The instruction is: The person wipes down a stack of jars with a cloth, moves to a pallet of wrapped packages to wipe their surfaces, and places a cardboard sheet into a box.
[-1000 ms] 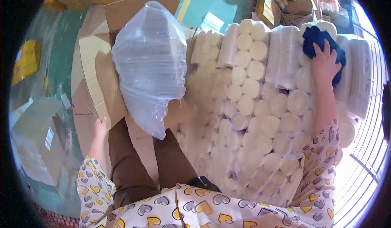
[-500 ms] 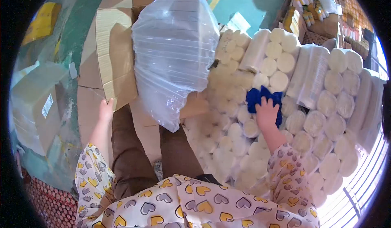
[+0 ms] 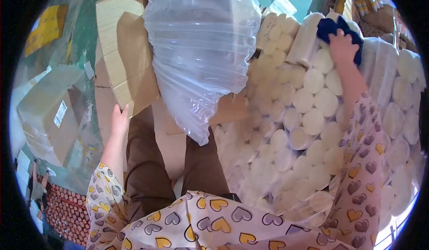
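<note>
Your right hand (image 3: 343, 44) is reached up and away from you, fingers spread flat and pressing a crumpled dark blue cloth (image 3: 333, 26) against the stack of white cylindrical rolls wrapped in clear film (image 3: 313, 111). The cloth bunches out above and to the right of your fingers, soft and wrinkled against the smooth round roll ends. The rolls lie packed like a honeycomb, their flat circular faces toward you, running from under that hand down past your right sleeve.

Your left hand (image 3: 119, 116) is low at your left side, fingers curled onto the lower edge of a brown corrugated cardboard box flap (image 3: 127, 67). Just right of that hand, a puffed, glossy clear plastic bag (image 3: 201, 49) bulges out of the box, creased into fine folds and tapering to a point.
</note>
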Tool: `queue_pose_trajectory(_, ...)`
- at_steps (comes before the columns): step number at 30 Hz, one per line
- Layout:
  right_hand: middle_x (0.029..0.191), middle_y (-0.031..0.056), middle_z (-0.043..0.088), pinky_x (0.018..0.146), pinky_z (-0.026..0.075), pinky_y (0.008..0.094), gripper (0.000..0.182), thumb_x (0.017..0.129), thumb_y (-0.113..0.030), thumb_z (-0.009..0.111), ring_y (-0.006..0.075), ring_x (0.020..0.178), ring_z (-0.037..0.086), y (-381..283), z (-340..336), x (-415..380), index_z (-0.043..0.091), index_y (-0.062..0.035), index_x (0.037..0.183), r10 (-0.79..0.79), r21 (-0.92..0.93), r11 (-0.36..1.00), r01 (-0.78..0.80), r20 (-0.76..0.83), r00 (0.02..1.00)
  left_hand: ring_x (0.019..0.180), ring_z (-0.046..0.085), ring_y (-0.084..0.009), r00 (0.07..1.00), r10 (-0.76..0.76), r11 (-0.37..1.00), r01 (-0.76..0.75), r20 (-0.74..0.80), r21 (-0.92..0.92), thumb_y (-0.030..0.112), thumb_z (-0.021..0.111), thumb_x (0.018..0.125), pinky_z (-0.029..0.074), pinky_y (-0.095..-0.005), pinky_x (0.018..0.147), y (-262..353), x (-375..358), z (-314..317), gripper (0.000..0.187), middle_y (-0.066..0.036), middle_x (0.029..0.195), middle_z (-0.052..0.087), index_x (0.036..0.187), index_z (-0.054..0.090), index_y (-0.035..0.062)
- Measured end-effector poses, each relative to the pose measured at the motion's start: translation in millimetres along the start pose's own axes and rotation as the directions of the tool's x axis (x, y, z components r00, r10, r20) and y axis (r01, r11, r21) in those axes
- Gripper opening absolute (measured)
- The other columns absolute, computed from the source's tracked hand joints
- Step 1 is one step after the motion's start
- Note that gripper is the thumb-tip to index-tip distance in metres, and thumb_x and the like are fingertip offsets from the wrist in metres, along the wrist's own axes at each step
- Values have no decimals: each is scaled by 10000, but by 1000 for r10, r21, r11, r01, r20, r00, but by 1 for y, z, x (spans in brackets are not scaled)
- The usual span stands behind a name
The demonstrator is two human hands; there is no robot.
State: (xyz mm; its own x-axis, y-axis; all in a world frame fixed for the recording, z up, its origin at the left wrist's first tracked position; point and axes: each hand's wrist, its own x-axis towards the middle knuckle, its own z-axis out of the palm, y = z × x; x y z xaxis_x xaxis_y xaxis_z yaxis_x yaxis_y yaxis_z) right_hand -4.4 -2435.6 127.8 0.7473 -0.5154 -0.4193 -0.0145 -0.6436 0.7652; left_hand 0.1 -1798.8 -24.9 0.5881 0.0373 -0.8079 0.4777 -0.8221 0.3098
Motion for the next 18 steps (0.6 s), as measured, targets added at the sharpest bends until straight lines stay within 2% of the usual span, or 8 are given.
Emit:
queue_pose_trajectory(2,1049,68,486,712,423,511,235,862,-238,412,280,974,489,-39,19,-33,595,-183,999,-85,42,996,84,25,996,943,534,-233,1000,-7,990,6,-10,-143,214,511,877,395,-336,847,3,-8,5,294,-154,1004,578,1025,484,-38)
queue_pose_trajectory(4,1159,92,472,726,413,520,242,843,-251,446,295,1001,467,-77,47,-85,591,-204,1032,-164,151,973,172,-66,984,1023,504,-207,999,1,960,9,37,-281,181,493,887,363,-322,903,-2,-7,8,299,-129,1092,555,1093,474,-35)
queue_pose_trajectory(8,1161,76,474,817,360,537,244,821,-233,471,273,1044,437,-146,76,-199,637,-156,982,-447,328,870,367,214,868,1061,490,-203,996,-80,905,88,37,-417,158,490,887,348,-314,927,-11,-8,15,315,-120,1129,543,1134,466,-35)
queue_pose_trajectory(10,1150,50,477,790,361,494,229,809,-218,495,246,1058,427,-167,62,-231,655,-175,967,-576,389,812,436,406,710,1061,491,-207,998,-52,892,62,34,-448,157,492,885,349,-315,925,-16,-6,17,315,-123,1128,543,1132,466,-37)
queue_pose_trajectory(13,1073,61,521,780,392,484,236,801,-194,492,254,1019,483,-180,56,-230,654,-170,970,-610,461,781,421,420,672,1054,495,-219,996,-70,890,84,48,-449,166,495,884,353,-318,916,-12,-8,15,307,-134,1112,548,1115,468,-35)
queue_pose_trajectory(15,1039,94,532,778,436,467,233,818,-193,463,289,1005,516,-176,58,-180,641,-142,959,-509,564,792,231,404,760,1014,512,-208,993,-120,976,118,4,-181,189,497,888,378,-313,880,4,-13,6,302,-129,1085,555,1095,470,-30)
queue_pose_trajectory(17,1062,141,510,758,467,469,251,870,-190,378,327,1001,524,-153,49,-114,567,-141,1028,-414,635,740,221,172,894,971,531,-192,982,-185,970,191,47,-152,211,494,895,408,-305,826,16,-20,3,303,-118,1060,561,1081,470,-27)
queue_pose_trajectory(18,1065,151,502,768,465,468,264,885,-187,358,333,990,529,-138,21,-77,534,-170,1080,-349,576,795,190,180,920,957,537,-187,983,-184,954,184,22,-235,216,492,898,421,-306,803,13,-21,3,305,-109,1055,561,1085,467,-22)
